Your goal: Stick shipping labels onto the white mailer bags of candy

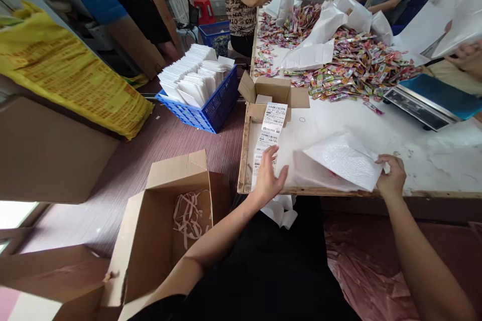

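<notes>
R hand [391,176] fingers clamped on white mailer bag [346,160]; L hand [269,173] fingers apart over label strip [269,133].

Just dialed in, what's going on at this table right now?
The person's left hand rests on a strip of printed labels trailing from a small open carton. The right hand pinches the corner of a white padded mailer lying at the table's near edge. Farther along, co-workers handle white bags beside a heap of colourful sachets.
</notes>
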`<action>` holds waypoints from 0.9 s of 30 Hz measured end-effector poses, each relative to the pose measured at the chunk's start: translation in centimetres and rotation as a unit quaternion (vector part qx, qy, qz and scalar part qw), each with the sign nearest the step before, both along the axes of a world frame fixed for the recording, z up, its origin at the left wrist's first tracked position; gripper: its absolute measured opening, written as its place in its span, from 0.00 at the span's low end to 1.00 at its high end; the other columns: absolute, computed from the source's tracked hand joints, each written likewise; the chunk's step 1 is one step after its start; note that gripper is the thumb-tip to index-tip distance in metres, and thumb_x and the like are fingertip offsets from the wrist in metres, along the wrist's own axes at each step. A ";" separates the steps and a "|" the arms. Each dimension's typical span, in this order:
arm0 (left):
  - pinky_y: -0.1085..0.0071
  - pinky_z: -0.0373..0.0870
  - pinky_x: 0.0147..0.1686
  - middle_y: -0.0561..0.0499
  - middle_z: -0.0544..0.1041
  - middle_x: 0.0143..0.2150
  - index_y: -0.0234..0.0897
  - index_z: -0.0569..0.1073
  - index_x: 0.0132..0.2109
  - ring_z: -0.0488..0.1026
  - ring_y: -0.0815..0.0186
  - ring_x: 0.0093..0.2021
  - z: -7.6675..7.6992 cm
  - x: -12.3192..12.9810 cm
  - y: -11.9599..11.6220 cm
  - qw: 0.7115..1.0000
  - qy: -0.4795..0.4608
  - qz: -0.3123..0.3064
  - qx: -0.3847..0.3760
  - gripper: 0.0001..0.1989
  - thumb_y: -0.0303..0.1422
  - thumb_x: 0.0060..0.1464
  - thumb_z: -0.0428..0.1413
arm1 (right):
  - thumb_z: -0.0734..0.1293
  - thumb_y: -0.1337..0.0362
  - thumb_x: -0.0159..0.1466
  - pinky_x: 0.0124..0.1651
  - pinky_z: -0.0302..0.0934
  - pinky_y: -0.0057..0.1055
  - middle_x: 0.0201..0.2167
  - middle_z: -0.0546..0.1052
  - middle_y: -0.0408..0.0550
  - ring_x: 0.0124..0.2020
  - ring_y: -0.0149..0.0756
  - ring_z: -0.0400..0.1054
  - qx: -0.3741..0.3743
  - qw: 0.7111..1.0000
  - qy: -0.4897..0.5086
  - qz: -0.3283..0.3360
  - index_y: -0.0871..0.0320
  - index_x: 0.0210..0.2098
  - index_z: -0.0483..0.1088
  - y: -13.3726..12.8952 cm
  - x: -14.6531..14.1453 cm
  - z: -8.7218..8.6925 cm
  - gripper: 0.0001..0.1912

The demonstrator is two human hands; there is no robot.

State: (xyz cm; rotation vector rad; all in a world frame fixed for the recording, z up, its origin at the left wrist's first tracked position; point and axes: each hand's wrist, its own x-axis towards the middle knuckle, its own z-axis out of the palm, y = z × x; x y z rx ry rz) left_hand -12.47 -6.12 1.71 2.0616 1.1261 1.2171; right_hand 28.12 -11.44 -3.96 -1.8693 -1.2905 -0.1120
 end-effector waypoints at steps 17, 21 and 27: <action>0.75 0.69 0.23 0.46 0.78 0.25 0.31 0.71 0.33 0.77 0.67 0.24 -1.8 3.8 -4.5 0.781 -0.101 -0.242 -0.566 0.17 0.41 0.63 0.49 | 0.64 0.57 0.67 0.45 0.64 0.36 0.38 0.76 0.49 0.40 0.39 0.70 -0.156 0.955 0.136 0.213 0.56 0.41 0.71 -8.9 -20.3 4.7 0.10; 0.74 0.70 0.23 0.45 0.77 0.25 0.30 0.73 0.32 0.75 0.66 0.23 -3.0 2.2 -6.4 0.790 -0.053 -0.218 -0.570 0.27 0.51 0.61 0.46 | 0.64 0.54 0.67 0.46 0.63 0.37 0.36 0.76 0.49 0.40 0.41 0.70 -0.252 0.912 0.209 0.245 0.56 0.36 0.70 -9.1 -22.6 2.7 0.12; 0.70 0.73 0.27 0.44 0.79 0.28 0.29 0.77 0.36 0.76 0.64 0.26 -3.3 2.1 -6.1 0.811 0.010 -0.213 -0.544 0.26 0.48 0.62 0.44 | 0.62 0.55 0.65 0.42 0.62 0.36 0.33 0.77 0.48 0.36 0.40 0.70 -0.305 0.894 0.229 0.235 0.56 0.36 0.69 -8.7 -22.8 2.5 0.11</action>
